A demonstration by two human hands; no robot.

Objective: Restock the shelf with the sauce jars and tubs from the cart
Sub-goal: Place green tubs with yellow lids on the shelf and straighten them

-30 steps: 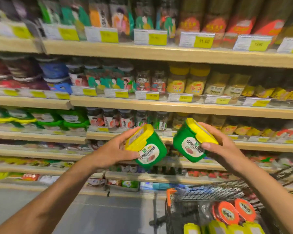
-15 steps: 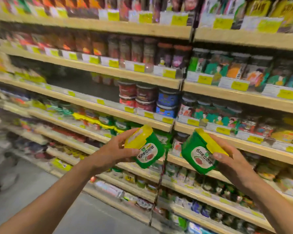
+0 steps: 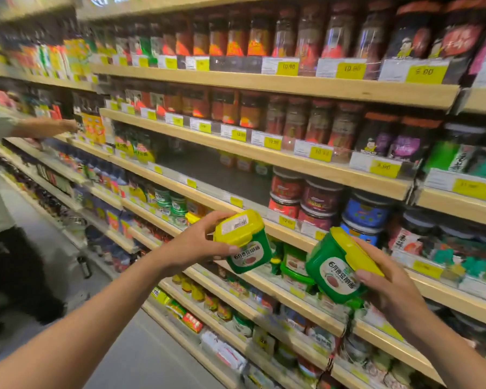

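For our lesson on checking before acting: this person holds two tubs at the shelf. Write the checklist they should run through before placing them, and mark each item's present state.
1. Left hand grips left tub: ok.
2. Right hand grips right tub: ok.
3. Held tubs upright for placing: not ok, both are tilted.
4. Matching shelf tubs found: ok, green ones show between the held two.
5. Free room beside them: cannot tell, the held tubs hide it.
6. Other person clear of that spot: ok, far left down the aisle.
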